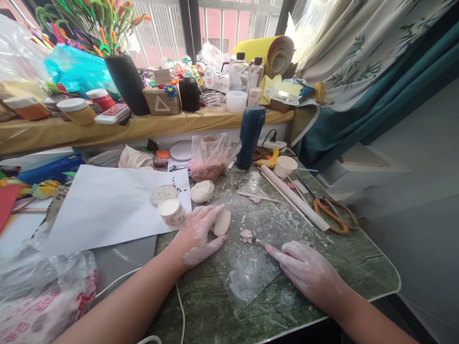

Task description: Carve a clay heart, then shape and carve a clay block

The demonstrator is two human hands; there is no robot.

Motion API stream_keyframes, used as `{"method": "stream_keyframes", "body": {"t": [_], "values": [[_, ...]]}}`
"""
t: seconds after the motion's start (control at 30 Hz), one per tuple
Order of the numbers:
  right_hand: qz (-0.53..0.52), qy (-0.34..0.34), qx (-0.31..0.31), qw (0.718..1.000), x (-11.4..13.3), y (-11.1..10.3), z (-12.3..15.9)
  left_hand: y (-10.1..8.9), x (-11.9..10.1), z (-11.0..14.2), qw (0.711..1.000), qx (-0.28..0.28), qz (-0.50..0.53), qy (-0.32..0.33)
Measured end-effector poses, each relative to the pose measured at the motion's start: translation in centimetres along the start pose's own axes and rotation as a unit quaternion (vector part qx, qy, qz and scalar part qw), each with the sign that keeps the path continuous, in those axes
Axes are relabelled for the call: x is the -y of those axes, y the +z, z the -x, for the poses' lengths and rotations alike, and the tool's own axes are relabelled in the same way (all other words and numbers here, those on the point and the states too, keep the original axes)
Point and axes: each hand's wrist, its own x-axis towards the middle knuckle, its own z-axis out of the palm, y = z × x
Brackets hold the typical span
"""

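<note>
My left hand (pixel 200 234), dusted white, cups a flattened oval piece of white clay (pixel 222 222) on a clear plastic sheet (pixel 251 267) laid over the green marble table (pixel 358 267). My right hand (pixel 304 270), also white with clay, lies flat on the sheet and presses a thin tool (pixel 260 241) with its forefinger; the tool's tip touches a small crumbly bit of clay (pixel 246 235). A larger lump of white clay (pixel 202 191) sits farther back, near an open white jar (pixel 171 212) and its lid (pixel 164 194).
A white paper sheet (pixel 111 205) covers the left. A white rolling pin (pixel 294 197), thin sticks, orange-handled scissors (pixel 332 215), a paper cup (pixel 285 166), a dark blue bottle (pixel 250 136) and a plastic bag of clay (pixel 211 157) lie behind. A cluttered shelf (pixel 143 125) runs along the window.
</note>
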Motion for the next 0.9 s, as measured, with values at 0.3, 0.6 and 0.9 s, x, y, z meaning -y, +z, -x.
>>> {"method": "stream_keyframes", "body": {"t": [0.3,0.6,0.9], "values": [[-0.022,0.124,-0.086,0.988,0.0,-0.4,-0.9,0.9,-0.1,0.2,0.994,0.030,-0.099,0.026],[-0.021,0.126,-0.088,0.988,-0.4,0.2,-0.7,1.5,0.2,0.5,0.999,-0.013,-0.051,0.014],[-0.060,0.216,-0.054,0.973,-0.5,0.3,-0.9,0.6,0.8,0.4,0.995,-0.027,0.069,0.064]]}}
